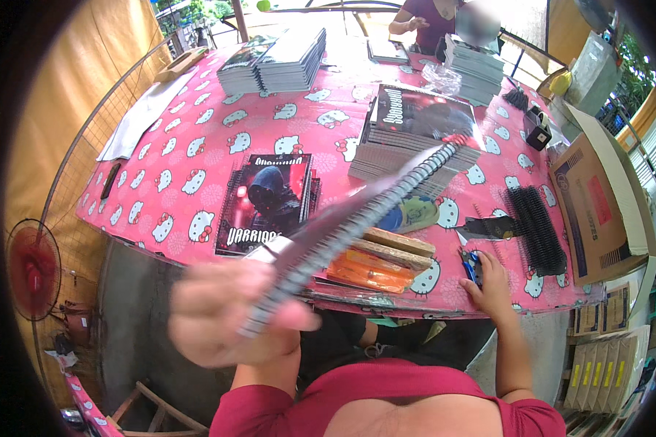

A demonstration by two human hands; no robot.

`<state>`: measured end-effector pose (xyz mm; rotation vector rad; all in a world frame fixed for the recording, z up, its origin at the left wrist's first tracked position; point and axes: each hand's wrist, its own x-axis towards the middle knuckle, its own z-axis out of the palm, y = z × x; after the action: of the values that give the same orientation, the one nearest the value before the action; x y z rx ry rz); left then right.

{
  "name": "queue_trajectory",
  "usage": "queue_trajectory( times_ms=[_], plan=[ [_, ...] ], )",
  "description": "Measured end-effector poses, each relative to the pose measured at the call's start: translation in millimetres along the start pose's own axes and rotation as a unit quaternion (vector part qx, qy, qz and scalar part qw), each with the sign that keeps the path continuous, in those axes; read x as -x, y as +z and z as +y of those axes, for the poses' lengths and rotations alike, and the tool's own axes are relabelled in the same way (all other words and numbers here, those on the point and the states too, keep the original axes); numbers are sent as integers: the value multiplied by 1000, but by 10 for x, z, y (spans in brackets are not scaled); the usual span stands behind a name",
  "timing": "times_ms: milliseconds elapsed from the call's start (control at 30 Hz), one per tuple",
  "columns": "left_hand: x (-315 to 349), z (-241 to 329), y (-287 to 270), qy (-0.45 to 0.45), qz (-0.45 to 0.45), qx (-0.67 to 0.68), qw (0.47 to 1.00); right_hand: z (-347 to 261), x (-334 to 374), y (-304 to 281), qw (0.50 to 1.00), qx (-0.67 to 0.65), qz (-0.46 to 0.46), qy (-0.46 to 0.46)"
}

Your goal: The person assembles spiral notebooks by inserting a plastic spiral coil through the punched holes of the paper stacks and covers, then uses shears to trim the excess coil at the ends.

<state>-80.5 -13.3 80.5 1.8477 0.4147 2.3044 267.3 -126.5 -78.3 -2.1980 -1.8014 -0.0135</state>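
My left hand [229, 313], smeared by motion, grips the lower end of a spiral-bound notebook [350, 218]. The notebook is held up on a slant, its wire coil toward me and its far end over a stack. At the table's front edge, the fingers of my right hand [494, 288] are closed on small blue-handled pliers [472, 266]. Left of the raised notebook lies a low pile of spiral notebooks [266, 200] with a hooded figure on the cover. Beyond the raised notebook stands a taller stack of books [415, 116] with dark red covers.
Black binding coils [536, 229] lie right of the pliers, before an open cardboard box [598, 211]. An orange package [372, 271] sits at the front edge. More book stacks [288, 62] stand at the back; another person [426, 18] is across the pink table [175, 175].
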Motion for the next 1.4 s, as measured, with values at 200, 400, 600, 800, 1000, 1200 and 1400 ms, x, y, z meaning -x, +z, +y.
queue_trajectory(
  times_ms=[200, 400, 600, 800, 1000, 1200, 1400],
  plan=[
    [751, -155, 279, -114, -321, -11, 940, -409, 5, -319, 972, -223, -26, 75],
    [901, -160, 315, -144, -272, -15, 951, -1231, -9, -806, 928, -339, 23, -150],
    [906, -141, 319, -140, -264, -34, 954, -1288, -42, -755, 890, -438, -86, -90],
    [825, -206, 283, -67, -255, -13, 965, -1179, -73, -552, 475, -787, -364, 151],
    [398, -630, 24, -158, 100, -188, 964, -588, -149, -285, 958, -260, 116, 26],
    [-469, -872, -827, 81, 258, -201, 941, -131, -269, -2, 986, -155, 59, -34],
    [-817, -1608, -266, -35, -308, -364, 878, 35, -1692, -600, 910, -352, 209, 71]
  ],
)
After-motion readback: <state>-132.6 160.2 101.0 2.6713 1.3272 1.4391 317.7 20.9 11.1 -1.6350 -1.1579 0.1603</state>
